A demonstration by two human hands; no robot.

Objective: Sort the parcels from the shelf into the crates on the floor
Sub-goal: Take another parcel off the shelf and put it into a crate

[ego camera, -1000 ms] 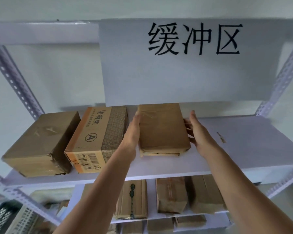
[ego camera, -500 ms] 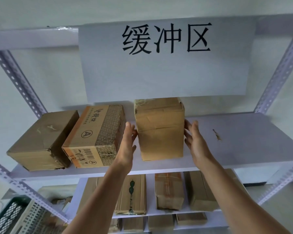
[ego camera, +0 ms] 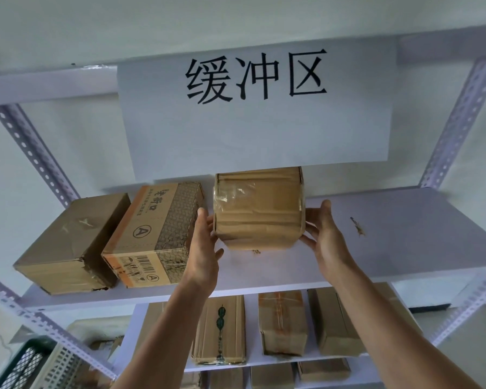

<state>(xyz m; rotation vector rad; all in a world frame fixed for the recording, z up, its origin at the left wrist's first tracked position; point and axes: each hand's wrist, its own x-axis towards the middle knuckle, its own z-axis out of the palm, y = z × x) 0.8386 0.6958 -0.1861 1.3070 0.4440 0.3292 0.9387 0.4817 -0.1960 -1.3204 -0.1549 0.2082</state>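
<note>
A taped brown cardboard parcel is tipped up at the middle of the white upper shelf, its lower edge just above the board. My left hand presses its left side and my right hand presses its right side, fingers spread, so the parcel is held between both palms. Left of it lie a printed box marked A and a plain brown box.
A white paper sign with black characters hangs above the shelf. The lower shelf carries several brown parcels. A green crate and a white crate show at bottom left. Perforated uprights frame the rack.
The parcel went from lying flat to tipped up on end, and is now lifted slightly off the board between both hands. The view shifted a little.
</note>
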